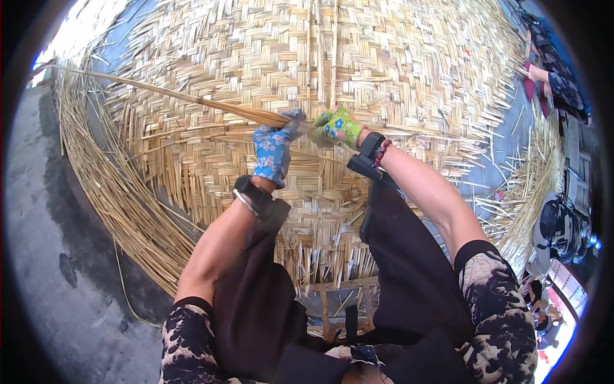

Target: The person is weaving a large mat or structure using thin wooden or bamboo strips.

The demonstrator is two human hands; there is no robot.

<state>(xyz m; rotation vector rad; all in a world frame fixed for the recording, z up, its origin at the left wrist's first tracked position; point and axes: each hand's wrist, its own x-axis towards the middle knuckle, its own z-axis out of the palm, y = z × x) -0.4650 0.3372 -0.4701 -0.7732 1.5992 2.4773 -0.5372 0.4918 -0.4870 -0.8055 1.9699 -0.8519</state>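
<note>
My left hand (275, 144), in a blue flowered glove with grey fingers, is closed around a bundle of long split reed strips (211, 104). The bundle slants up to the far left, past the edge of the woven mat. Right beside it, my right hand (336, 127) wears a green flowered glove. Its fingers are closed at the near end of the same strips; the fingertips are partly hidden. Under both hands spreads a large mat of straw-coloured reed (256, 57) in a zigzag weave, with loose strip ends along its borders.
Long loose reeds (121, 198) lie in a curved pile at the left, beside grey concrete floor (45, 256). More reeds (531, 179) lie at the right. A low wooden frame (342, 285) sits between my legs. Another person's foot (543, 88) is at the far right.
</note>
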